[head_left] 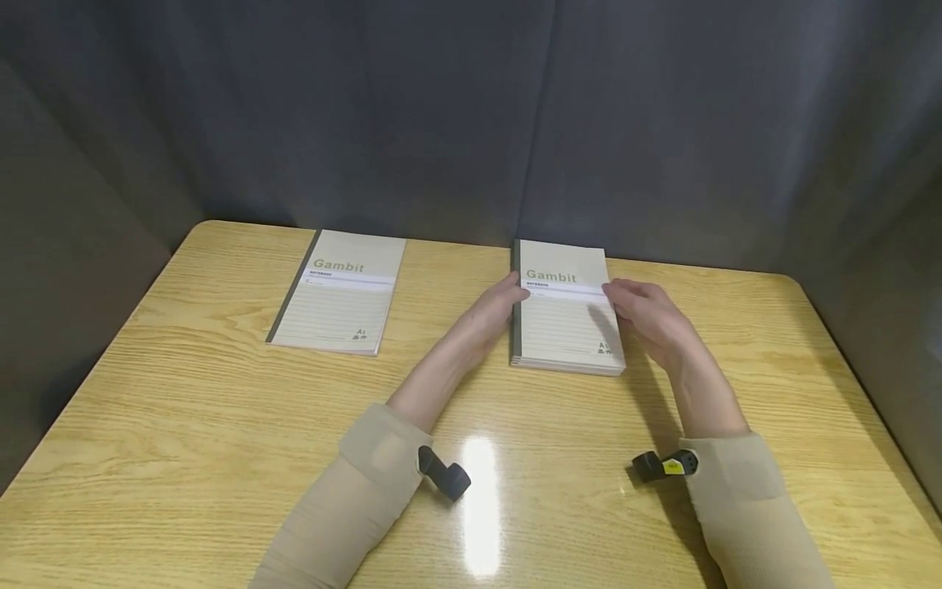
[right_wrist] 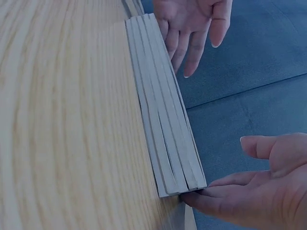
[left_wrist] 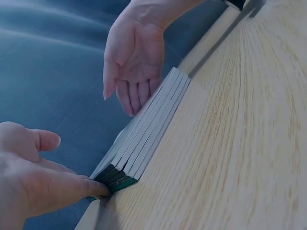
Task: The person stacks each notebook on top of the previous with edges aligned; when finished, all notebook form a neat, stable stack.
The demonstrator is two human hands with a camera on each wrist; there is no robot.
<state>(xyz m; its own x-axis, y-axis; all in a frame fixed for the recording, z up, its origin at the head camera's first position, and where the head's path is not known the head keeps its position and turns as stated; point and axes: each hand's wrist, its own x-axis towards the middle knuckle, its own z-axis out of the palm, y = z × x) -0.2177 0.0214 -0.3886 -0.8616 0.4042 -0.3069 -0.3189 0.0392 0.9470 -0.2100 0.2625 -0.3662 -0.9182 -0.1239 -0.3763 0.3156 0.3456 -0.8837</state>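
A stack of several Gambit notebooks (head_left: 562, 327) lies near the table's back edge, dark spines on the left. My left hand (head_left: 486, 317) touches the spine side with its fingers straight, thumb raised in the left wrist view. On the opposite long side, my right hand (head_left: 653, 319) has its fingertips right at the page edges. In the right wrist view, the fingers (right_wrist: 211, 203) reach along the stack's side and the thumb stands apart. The page edges (left_wrist: 153, 124) are nearly even, with a narrow gap between two of the notebooks.
Another Gambit notebook (head_left: 338, 307) lies to the left, slightly slanted. The wooden table (head_left: 184, 409) ends at a dark curtain (head_left: 368, 123) just behind the stack. A small black camera (head_left: 445, 474) sticks out from the left cuff, another black camera (head_left: 662, 465) from the right.
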